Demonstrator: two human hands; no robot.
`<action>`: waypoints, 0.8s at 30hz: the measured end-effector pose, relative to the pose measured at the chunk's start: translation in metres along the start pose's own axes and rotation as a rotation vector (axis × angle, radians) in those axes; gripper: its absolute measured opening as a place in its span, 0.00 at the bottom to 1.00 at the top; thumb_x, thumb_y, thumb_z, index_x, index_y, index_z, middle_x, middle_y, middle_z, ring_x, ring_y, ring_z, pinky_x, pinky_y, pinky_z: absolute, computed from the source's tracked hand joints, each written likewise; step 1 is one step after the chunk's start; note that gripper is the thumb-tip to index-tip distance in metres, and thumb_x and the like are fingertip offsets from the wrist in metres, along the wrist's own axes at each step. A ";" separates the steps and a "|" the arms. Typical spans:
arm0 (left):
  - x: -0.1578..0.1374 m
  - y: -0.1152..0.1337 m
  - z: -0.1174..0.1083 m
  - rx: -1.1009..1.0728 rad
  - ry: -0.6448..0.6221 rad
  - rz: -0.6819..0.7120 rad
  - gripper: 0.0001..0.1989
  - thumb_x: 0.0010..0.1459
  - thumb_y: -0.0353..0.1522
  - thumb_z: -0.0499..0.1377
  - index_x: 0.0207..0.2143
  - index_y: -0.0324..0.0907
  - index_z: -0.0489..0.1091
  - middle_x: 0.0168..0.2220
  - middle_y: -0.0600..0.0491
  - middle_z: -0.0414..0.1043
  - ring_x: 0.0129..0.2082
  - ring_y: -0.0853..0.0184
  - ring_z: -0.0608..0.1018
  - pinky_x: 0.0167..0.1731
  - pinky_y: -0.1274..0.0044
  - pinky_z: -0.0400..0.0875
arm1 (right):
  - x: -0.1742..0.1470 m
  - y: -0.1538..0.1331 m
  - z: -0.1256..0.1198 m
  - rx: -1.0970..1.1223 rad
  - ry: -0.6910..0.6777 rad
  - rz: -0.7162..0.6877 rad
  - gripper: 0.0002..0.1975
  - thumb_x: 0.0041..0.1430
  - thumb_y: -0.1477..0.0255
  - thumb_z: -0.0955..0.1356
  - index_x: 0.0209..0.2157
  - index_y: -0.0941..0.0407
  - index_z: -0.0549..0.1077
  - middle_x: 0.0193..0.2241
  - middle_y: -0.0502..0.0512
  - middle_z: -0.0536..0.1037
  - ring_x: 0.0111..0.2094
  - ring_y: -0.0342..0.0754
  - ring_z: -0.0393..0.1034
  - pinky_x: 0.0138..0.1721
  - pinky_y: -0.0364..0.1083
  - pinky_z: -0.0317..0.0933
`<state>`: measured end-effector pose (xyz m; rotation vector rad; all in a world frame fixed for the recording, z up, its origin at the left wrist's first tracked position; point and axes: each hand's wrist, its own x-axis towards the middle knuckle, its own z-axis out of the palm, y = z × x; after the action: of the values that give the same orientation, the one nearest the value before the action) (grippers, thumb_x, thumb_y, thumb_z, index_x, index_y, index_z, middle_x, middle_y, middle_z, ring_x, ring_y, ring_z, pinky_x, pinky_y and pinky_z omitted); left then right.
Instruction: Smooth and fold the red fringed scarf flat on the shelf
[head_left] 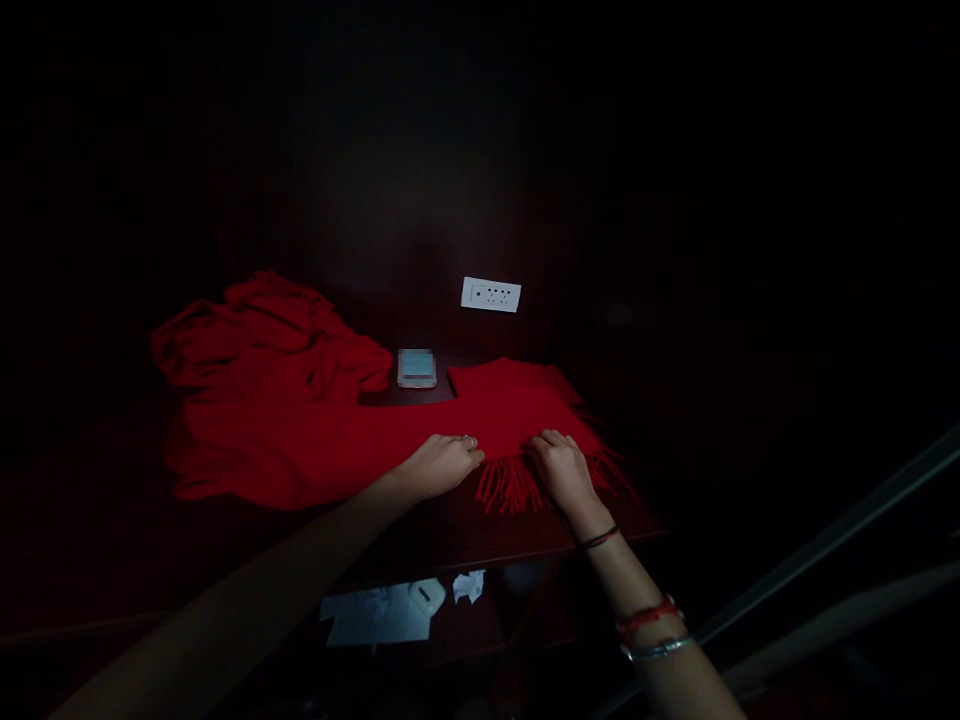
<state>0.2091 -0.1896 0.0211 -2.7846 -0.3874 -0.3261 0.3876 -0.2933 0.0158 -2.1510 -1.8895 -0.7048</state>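
1. Head view: a red scarf (pixel 337 420) is lying across a dark desk (pixel 487 530), bunched at the far left, flat at the right with its fringe (pixel 517 485) hanging at the near edge.
2. The left hand (pixel 439 465) is resting knuckles-up on the scarf, fingers curled; whether its grip is pinching cloth cannot be told.
3. The right hand (pixel 562 470) is lying on the fringed end, fingers bent down into the fabric.
4. A small device (pixel 416 367) is sitting just behind the scarf; a wall socket (pixel 490 294) is showing above it.
5. White papers (pixel 382 612) are lying below the desk.
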 end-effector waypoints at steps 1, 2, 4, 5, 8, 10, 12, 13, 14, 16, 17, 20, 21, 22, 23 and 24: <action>0.000 0.000 0.000 -0.003 0.000 0.001 0.10 0.57 0.31 0.45 0.33 0.41 0.66 0.34 0.50 0.69 0.33 0.65 0.73 0.26 0.78 0.65 | -0.001 0.002 0.000 -0.011 -0.004 0.023 0.09 0.57 0.73 0.59 0.33 0.55 0.69 0.31 0.54 0.70 0.35 0.45 0.61 0.36 0.43 0.49; -0.001 -0.001 0.001 -0.009 0.000 0.003 0.10 0.57 0.32 0.45 0.33 0.41 0.65 0.34 0.50 0.69 0.32 0.65 0.73 0.26 0.77 0.65 | -0.001 0.003 0.000 -0.021 -0.008 0.044 0.09 0.57 0.73 0.59 0.33 0.55 0.69 0.32 0.54 0.70 0.35 0.45 0.61 0.36 0.43 0.49; -0.001 -0.001 0.001 -0.014 0.007 0.007 0.10 0.57 0.32 0.45 0.32 0.40 0.65 0.33 0.49 0.69 0.32 0.65 0.73 0.26 0.77 0.65 | -0.003 0.005 0.000 -0.040 -0.015 0.068 0.10 0.57 0.72 0.58 0.33 0.55 0.70 0.32 0.55 0.70 0.35 0.46 0.61 0.36 0.44 0.49; -0.001 -0.001 0.002 -0.014 0.011 0.005 0.10 0.57 0.32 0.45 0.32 0.40 0.65 0.33 0.49 0.69 0.32 0.65 0.73 0.27 0.77 0.65 | -0.004 0.005 0.000 -0.046 -0.018 0.065 0.10 0.57 0.72 0.58 0.34 0.55 0.70 0.32 0.55 0.70 0.35 0.46 0.61 0.36 0.44 0.49; -0.001 0.001 0.003 -0.019 0.027 -0.008 0.11 0.57 0.32 0.45 0.32 0.40 0.65 0.32 0.48 0.69 0.33 0.64 0.73 0.28 0.76 0.65 | -0.006 0.004 -0.002 -0.049 -0.016 0.015 0.11 0.57 0.73 0.58 0.39 0.54 0.68 0.34 0.55 0.70 0.37 0.46 0.61 0.38 0.45 0.48; 0.000 0.001 0.003 -0.032 0.027 -0.013 0.10 0.57 0.32 0.45 0.32 0.40 0.66 0.32 0.48 0.69 0.33 0.64 0.72 0.29 0.76 0.65 | -0.006 0.004 -0.003 -0.058 -0.009 -0.014 0.11 0.57 0.74 0.58 0.41 0.54 0.66 0.35 0.55 0.69 0.38 0.47 0.60 0.38 0.45 0.48; 0.000 0.000 0.002 -0.042 0.024 -0.018 0.11 0.57 0.32 0.45 0.32 0.40 0.66 0.32 0.48 0.69 0.32 0.65 0.72 0.28 0.76 0.65 | -0.006 0.004 -0.004 -0.076 -0.018 -0.020 0.11 0.56 0.75 0.58 0.41 0.55 0.66 0.36 0.56 0.69 0.39 0.47 0.59 0.39 0.46 0.48; 0.000 0.000 0.002 -0.043 0.022 -0.021 0.11 0.57 0.32 0.45 0.32 0.39 0.66 0.31 0.48 0.69 0.32 0.65 0.73 0.28 0.76 0.65 | -0.006 0.005 -0.003 -0.085 -0.031 -0.022 0.11 0.56 0.75 0.58 0.39 0.55 0.67 0.35 0.56 0.69 0.38 0.47 0.60 0.39 0.46 0.48; 0.000 -0.001 0.002 -0.043 0.021 -0.022 0.11 0.57 0.32 0.45 0.32 0.39 0.66 0.31 0.48 0.69 0.31 0.65 0.73 0.27 0.76 0.65 | -0.006 0.006 -0.003 -0.090 -0.046 -0.025 0.10 0.56 0.76 0.58 0.38 0.56 0.67 0.35 0.56 0.69 0.37 0.47 0.60 0.39 0.46 0.48; 0.000 -0.002 0.002 -0.036 0.022 -0.022 0.11 0.57 0.31 0.45 0.32 0.39 0.65 0.31 0.48 0.69 0.31 0.65 0.73 0.27 0.77 0.65 | -0.006 0.009 -0.003 -0.091 -0.063 -0.034 0.10 0.56 0.76 0.58 0.37 0.56 0.68 0.33 0.56 0.70 0.36 0.47 0.60 0.38 0.46 0.48; 0.000 -0.003 0.002 -0.031 0.024 -0.019 0.10 0.57 0.31 0.45 0.31 0.39 0.65 0.31 0.48 0.69 0.31 0.65 0.73 0.27 0.77 0.64 | -0.007 0.010 -0.003 -0.089 -0.062 -0.037 0.10 0.56 0.76 0.58 0.37 0.56 0.68 0.33 0.55 0.70 0.36 0.47 0.61 0.38 0.45 0.48; 0.000 -0.003 0.003 -0.028 0.024 -0.017 0.09 0.57 0.29 0.46 0.31 0.39 0.65 0.31 0.49 0.69 0.30 0.65 0.72 0.26 0.77 0.64 | -0.010 0.013 -0.004 -0.086 -0.048 -0.040 0.11 0.56 0.77 0.58 0.39 0.56 0.67 0.33 0.55 0.71 0.36 0.47 0.61 0.38 0.45 0.48; 0.000 -0.003 0.004 -0.031 0.021 -0.017 0.09 0.56 0.28 0.46 0.31 0.39 0.65 0.31 0.49 0.69 0.31 0.66 0.72 0.27 0.77 0.64 | -0.011 0.014 -0.005 -0.088 -0.047 -0.042 0.11 0.56 0.77 0.59 0.40 0.56 0.67 0.34 0.55 0.71 0.36 0.46 0.61 0.38 0.44 0.48; 0.000 -0.003 0.004 -0.034 0.017 -0.017 0.09 0.56 0.28 0.46 0.32 0.40 0.65 0.31 0.49 0.69 0.31 0.66 0.72 0.27 0.78 0.64 | -0.011 0.014 -0.005 -0.091 -0.049 -0.050 0.12 0.56 0.78 0.59 0.40 0.57 0.67 0.34 0.55 0.71 0.36 0.46 0.61 0.38 0.44 0.48; 0.000 -0.003 0.004 -0.036 0.013 -0.016 0.08 0.56 0.27 0.46 0.32 0.40 0.65 0.32 0.49 0.69 0.32 0.66 0.72 0.27 0.78 0.64 | -0.011 0.014 -0.005 -0.095 -0.055 -0.063 0.12 0.56 0.78 0.59 0.40 0.57 0.67 0.33 0.55 0.71 0.36 0.46 0.61 0.38 0.44 0.48; 0.000 -0.003 0.005 -0.036 0.012 -0.014 0.08 0.55 0.26 0.47 0.33 0.40 0.65 0.32 0.49 0.69 0.33 0.66 0.72 0.28 0.78 0.64 | -0.012 0.014 -0.004 -0.099 -0.061 -0.077 0.12 0.55 0.78 0.59 0.40 0.57 0.67 0.33 0.55 0.71 0.35 0.46 0.61 0.38 0.44 0.48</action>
<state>0.2086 -0.1856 0.0175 -2.8149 -0.4020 -0.3570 0.3996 -0.3078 0.0166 -2.1932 -2.0181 -0.7712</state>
